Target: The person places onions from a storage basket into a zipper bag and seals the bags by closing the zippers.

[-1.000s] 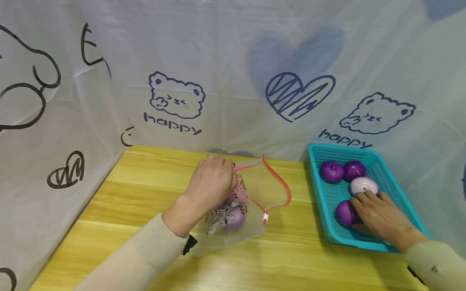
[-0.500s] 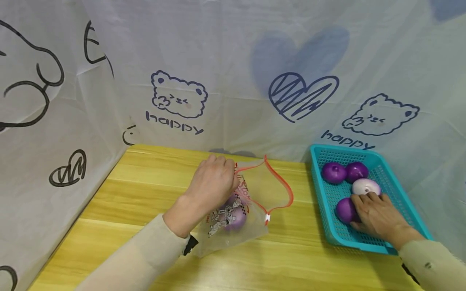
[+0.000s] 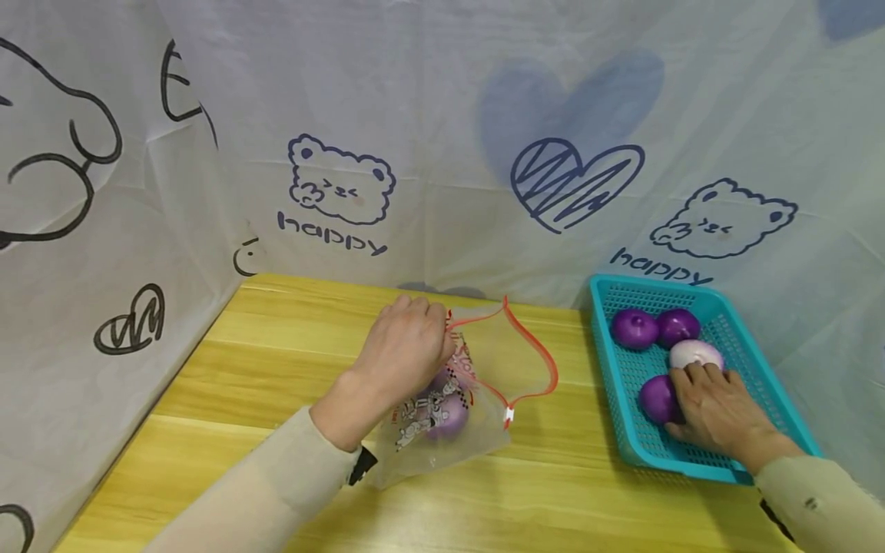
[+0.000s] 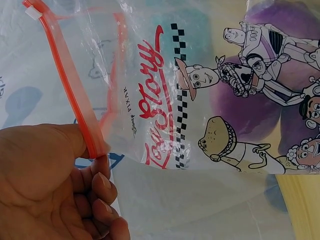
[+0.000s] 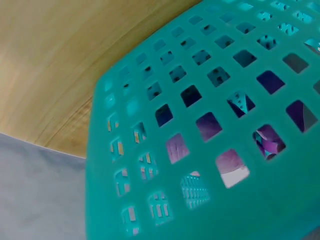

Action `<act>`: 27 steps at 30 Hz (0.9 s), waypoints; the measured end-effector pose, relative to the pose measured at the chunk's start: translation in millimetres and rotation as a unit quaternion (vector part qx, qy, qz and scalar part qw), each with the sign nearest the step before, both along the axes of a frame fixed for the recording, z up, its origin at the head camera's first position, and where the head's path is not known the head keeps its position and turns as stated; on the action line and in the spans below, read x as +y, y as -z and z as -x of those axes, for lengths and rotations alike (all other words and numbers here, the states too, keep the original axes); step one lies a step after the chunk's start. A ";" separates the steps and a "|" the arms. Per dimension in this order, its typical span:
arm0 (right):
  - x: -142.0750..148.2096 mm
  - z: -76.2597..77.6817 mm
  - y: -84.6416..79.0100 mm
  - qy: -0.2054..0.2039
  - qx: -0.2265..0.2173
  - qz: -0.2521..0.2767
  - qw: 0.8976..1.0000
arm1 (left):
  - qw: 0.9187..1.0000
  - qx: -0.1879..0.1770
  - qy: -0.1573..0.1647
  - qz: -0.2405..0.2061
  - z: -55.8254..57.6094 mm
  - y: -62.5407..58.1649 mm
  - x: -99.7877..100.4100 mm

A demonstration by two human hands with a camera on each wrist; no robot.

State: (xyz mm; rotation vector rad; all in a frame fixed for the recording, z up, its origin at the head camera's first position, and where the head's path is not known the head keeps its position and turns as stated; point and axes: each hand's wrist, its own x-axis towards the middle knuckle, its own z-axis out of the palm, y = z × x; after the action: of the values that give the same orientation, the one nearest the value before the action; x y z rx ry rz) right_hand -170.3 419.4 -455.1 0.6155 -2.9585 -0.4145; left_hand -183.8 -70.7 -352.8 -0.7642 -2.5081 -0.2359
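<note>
Hardly anything has been shifted since the earlier frame: beyond a slight drift of the view, the same places are kept by both hands.

On the left, the bag (image 3: 477,432) is rested on the worktop (image 3: 553,491), its mouth gaping to the right. Its clear plastic is judged thin, light, floppy and easily creased, and is probably best held by the stiffer red zip (image 4: 70,85). Just there it is pinched between thumb and forefinger by the left hand (image 3: 401,346), the other fingers being loosely curled. Bagged onions (image 3: 447,416) are seen through the print; their number cannot be told.

On the right, within the basket (image 5: 260,205), two rear onions (image 3: 634,329) are set side by side, with a pale onion (image 3: 694,353) nearer and the front onion (image 3: 659,399) nearest. Smooth, glossy skin is shown, so firm, fairly weighty and slightly slippery handling is to be expected; hold is best taken round the widest part. The front onion is touched on its right by the right hand (image 3: 719,415), whose bent fingers also cover the pale onion's near edge. Whether a grip is closed cannot be told, the fingertips being hidden.
</note>
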 end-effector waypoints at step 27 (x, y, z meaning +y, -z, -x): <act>-3.7 16.7 -13.1 -0.089 0.132 -0.041 0.986 | 1.000 0.019 0.004 -0.004 2.2 0.3 -0.7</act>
State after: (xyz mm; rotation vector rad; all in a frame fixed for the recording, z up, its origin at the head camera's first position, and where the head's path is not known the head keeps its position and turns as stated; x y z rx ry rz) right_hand -187.0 415.7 -442.0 0.7624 -2.6216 -0.5556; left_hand -186.0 -71.5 -353.1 -0.7687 -2.4680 -0.2314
